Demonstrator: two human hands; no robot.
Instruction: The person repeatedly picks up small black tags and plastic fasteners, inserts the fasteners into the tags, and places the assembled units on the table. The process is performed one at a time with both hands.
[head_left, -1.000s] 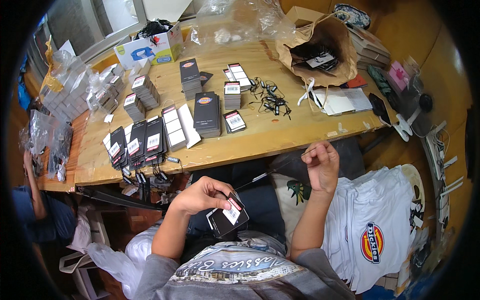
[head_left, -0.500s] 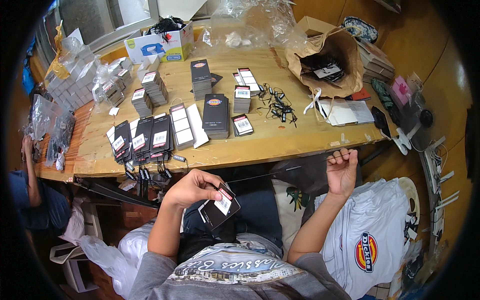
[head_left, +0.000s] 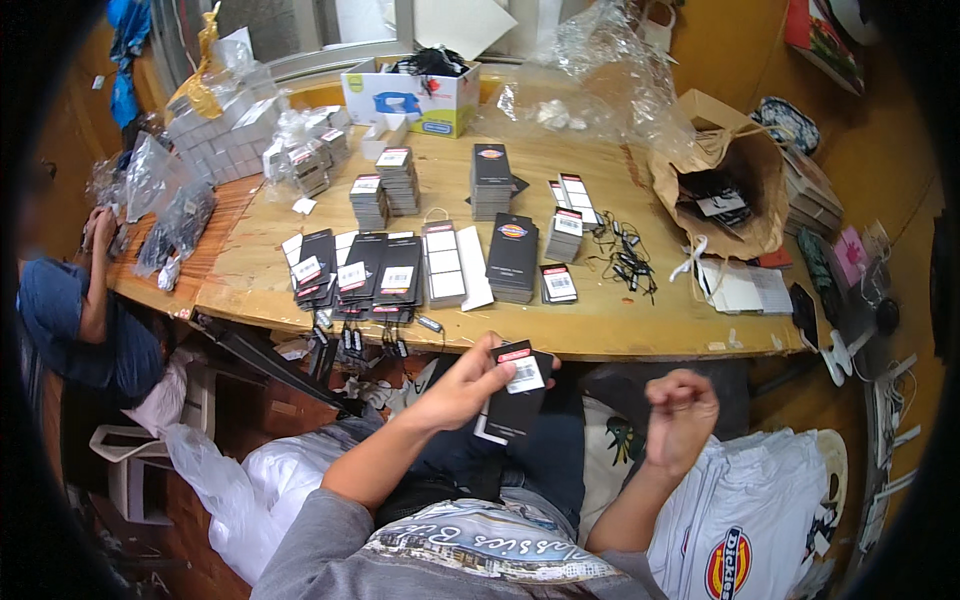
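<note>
My left hand (head_left: 468, 385) pinches a small bundle of black hang tags (head_left: 512, 408) between thumb and fingers, just off the table's front edge. On top of the bundle is a small card with a white barcode label (head_left: 524, 375) and a red strip. My right hand (head_left: 683, 425) is raised to the right, over my lap, with its fingers curled together. Whatever it may hold is too blurred to make out. Nearest on the table are a stack of black hang tags (head_left: 513, 262) and a small pile of barcode cards (head_left: 558, 285).
Tag bundles with strings (head_left: 365, 275) hang over the table's front edge. Black string loops (head_left: 628, 262) lie beside a brown paper bag (head_left: 765, 200). Small card stacks (head_left: 398, 180) stand farther back, near a carton (head_left: 455, 110). White shirts (head_left: 740, 500) lie at right; another person (head_left: 85, 310) sits at left.
My left hand has moved right with the hang tags, which now hang more upright. The black string stretched between my hands no longer shows. My right hand has dropped lower, and the view has shifted.
</note>
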